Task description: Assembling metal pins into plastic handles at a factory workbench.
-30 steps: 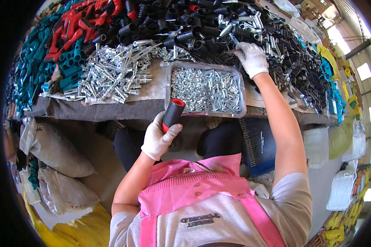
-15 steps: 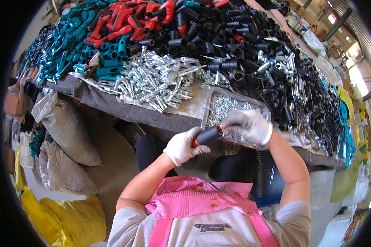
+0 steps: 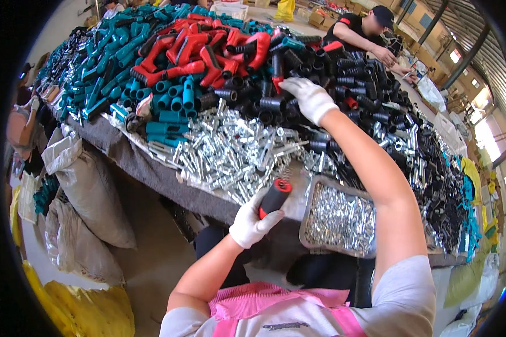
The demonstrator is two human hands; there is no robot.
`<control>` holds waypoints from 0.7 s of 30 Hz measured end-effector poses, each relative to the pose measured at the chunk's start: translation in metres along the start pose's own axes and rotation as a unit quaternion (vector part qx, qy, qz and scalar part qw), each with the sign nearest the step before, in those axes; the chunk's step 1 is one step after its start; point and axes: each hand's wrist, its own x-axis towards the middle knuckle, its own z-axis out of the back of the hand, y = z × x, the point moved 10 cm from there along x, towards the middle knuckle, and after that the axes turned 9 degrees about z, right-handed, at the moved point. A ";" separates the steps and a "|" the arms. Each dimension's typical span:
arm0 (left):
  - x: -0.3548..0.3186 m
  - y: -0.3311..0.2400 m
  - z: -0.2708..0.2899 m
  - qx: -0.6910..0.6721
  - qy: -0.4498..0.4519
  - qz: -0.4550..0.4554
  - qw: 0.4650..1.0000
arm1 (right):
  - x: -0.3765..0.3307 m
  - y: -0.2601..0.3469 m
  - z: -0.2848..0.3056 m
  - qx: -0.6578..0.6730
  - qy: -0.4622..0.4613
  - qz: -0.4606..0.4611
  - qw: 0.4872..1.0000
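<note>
My left hand (image 3: 254, 220), in a white glove, is wrapped round a black cylindrical handle sleeve (image 3: 275, 198) with a red end and a red patch lower down. A thin coil spring (image 3: 285, 172) shows just beyond that end; whether it sits in the sleeve I cannot tell. Stretched forward over the heap of black sleeves (image 3: 315, 67) is my gloved right hand (image 3: 312, 101), fingers extended. Its fingertips are at the red tip of a black-and-red part (image 3: 277, 70). Between the hands lies a pile of shiny metal fittings (image 3: 230, 146).
A clear tray (image 3: 305, 230) of small metal pieces stands at the table's near edge. Red handles (image 3: 191, 48) and teal housings (image 3: 123, 50) are heaped at the left and back. Another person (image 3: 365, 31) works at the far right. White sacks (image 3: 93, 185) stand left of the table.
My right hand has left the sleeve's end above the tray and reached forward to the black heap. The left hand still holds the sleeve, now tilted more upright. The view has shifted, bringing in the far person.
</note>
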 end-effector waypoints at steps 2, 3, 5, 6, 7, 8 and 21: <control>0.005 0.017 0.002 -0.183 0.015 0.123 0.975 | 0.037 -0.033 -0.047 -0.092 0.063 0.029 0.993; 0.005 0.010 0.001 -0.200 0.008 0.110 0.974 | 0.050 -0.046 -0.067 -0.148 0.091 0.036 0.984; 0.001 0.015 0.006 -0.207 0.007 0.124 0.970 | 0.077 -0.041 -0.096 -0.268 0.237 0.074 0.931; -0.001 0.017 0.005 -0.219 0.013 0.127 0.967 | 0.086 -0.039 -0.100 -0.295 0.245 0.084 0.920; -0.002 0.015 0.004 -0.235 0.027 0.119 0.964 | 0.090 -0.040 -0.103 -0.313 0.267 0.105 0.905; -0.002 0.016 0.003 -0.237 0.026 0.120 0.964 | 0.090 -0.042 -0.103 -0.330 0.291 0.123 0.889; -0.008 -0.011 -0.014 0.022 0.062 0.006 0.998 | -0.169 0.069 0.092 0.563 0.012 -0.357 0.745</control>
